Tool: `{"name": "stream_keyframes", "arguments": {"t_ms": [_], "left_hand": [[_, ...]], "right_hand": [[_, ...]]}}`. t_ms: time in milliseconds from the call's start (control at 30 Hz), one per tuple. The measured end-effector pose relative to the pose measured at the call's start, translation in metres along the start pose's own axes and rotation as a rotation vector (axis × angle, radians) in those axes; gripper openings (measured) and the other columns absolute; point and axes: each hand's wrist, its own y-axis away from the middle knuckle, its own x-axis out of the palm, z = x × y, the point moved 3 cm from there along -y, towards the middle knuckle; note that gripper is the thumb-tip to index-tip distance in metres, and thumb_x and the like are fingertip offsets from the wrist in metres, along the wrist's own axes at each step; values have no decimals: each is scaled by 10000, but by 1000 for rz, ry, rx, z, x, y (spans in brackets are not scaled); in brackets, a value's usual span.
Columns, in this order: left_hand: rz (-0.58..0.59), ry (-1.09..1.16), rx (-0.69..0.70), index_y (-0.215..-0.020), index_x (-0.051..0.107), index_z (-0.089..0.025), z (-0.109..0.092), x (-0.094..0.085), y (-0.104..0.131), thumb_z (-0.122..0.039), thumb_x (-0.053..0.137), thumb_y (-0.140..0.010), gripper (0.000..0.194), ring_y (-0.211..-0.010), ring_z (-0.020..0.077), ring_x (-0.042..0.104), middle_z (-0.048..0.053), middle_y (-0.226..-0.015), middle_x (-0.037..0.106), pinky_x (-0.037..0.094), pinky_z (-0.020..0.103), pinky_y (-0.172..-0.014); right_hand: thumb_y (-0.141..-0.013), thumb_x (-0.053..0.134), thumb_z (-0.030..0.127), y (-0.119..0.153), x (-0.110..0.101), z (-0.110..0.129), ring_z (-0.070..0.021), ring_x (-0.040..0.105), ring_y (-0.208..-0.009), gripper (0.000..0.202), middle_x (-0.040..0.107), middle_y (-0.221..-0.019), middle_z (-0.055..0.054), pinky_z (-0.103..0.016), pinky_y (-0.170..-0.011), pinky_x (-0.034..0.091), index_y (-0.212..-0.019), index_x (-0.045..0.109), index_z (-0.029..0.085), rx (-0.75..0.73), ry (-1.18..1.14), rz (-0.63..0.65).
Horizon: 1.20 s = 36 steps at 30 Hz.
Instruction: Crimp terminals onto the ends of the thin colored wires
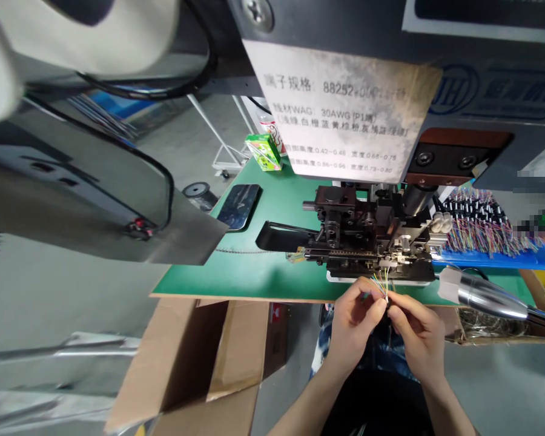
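Observation:
Both hands meet just in front of a dark terminal crimping machine (367, 224) at the table's front edge. Between thumb and fingers, my left hand (356, 321) pinches a cable with thin coloured wires (381, 281) fanned out at its end. My right hand (420, 333) is closed on the same cable, close beside the left fingertips. The wire tips point up toward the machine's crimping head (402, 245), and one or more reach near it. Most of the cable below the fingers is hidden by my hands.
Bundles of coloured wires (481, 221) lie in a blue tray at the right. A silver lamp-like tube (490, 297) juts in there. On the green table (195, 278) are a phone (238, 207) and a green box (263, 151). An open cardboard box (200, 363) stands below left.

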Motion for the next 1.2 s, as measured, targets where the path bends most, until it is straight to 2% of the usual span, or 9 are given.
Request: {"name": "stream_keyframes", "arguments": {"t_ms": [167, 233, 333, 500, 633, 833, 1033, 1100, 1200], "left_hand": [[15, -38, 32, -888, 698, -209, -2, -2, 6, -457, 778, -981, 276, -787, 190, 644, 30, -869, 667, 557, 287, -735], [49, 2, 32, -975, 711, -216, -1, -6, 9, -468, 784, -978, 263, -843, 203, 688, 49, -942, 706, 581, 297, -772], [120, 13, -51, -1080, 723, -215, 4, -11, 13, -448, 866, -913, 321, -951, 226, 726, 77, -1058, 744, 597, 325, -883], [146, -70, -231, -923, 765, -188, 11, -13, 16, -367, 960, -811, 287, -828, 204, 708, 35, -866, 744, 573, 296, -815], [121, -31, -279, -841, 782, -181, 12, -12, 14, -398, 980, -774, 302, -745, 198, 694, 29, -796, 745, 583, 300, -752], [164, 48, -330, -888, 810, -174, 13, -9, 10, -442, 970, -778, 331, -726, 217, 768, 48, -829, 806, 659, 351, -800], [143, -21, -292, -862, 820, -159, 8, -9, 4, -412, 959, -789, 298, -797, 224, 783, 57, -863, 826, 663, 296, -773], [145, -37, -265, -855, 820, -160, 6, -7, 2, -402, 942, -813, 274, -795, 223, 785, 56, -864, 827, 667, 304, -795], [150, -56, -217, -833, 816, -161, 4, -4, -1, -386, 916, -843, 246, -788, 219, 784, 60, -873, 826, 673, 316, -822]], "right_hand": [[-1025, 760, 396, -3, -1, 2, -208, 681, -722, 208, 792, -884, -58, -299, -637, 554, -1160, 878, 290, -12, 0, 34], [-1024, 762, 372, -6, -2, 4, -199, 669, -738, 184, 767, -924, -60, -291, -629, 537, -1143, 876, 291, -28, -8, 21], [-1026, 753, 340, -8, -3, 7, -200, 662, -775, 161, 732, -946, -54, -297, -658, 535, -1125, 872, 298, -62, 37, -24], [-1029, 737, 324, -7, -1, 7, -205, 628, -799, 154, 691, -930, -50, -306, -662, 496, -1098, 872, 297, -102, 144, -70], [-1017, 744, 313, -9, -3, 7, -200, 650, -780, 162, 746, -987, -64, -304, -643, 521, -1123, 866, 294, -101, 137, -37], [-1012, 757, 368, -21, -3, 13, -180, 698, -623, 234, 838, -956, -65, -280, -504, 581, -1207, 814, 252, 92, -67, -67], [-979, 791, 371, -30, 4, 20, -207, 761, -669, 149, 848, -867, -50, -245, -450, 551, -1050, 846, 252, 103, -61, -36], [-980, 786, 375, -32, 4, 20, -193, 738, -623, 152, 837, -821, -45, -247, -462, 553, -1026, 847, 244, 99, -52, -44], [-971, 792, 371, -35, 1, 19, -204, 764, -679, 148, 847, -854, -52, -259, -531, 590, -1011, 851, 241, 97, -52, -78]]}}
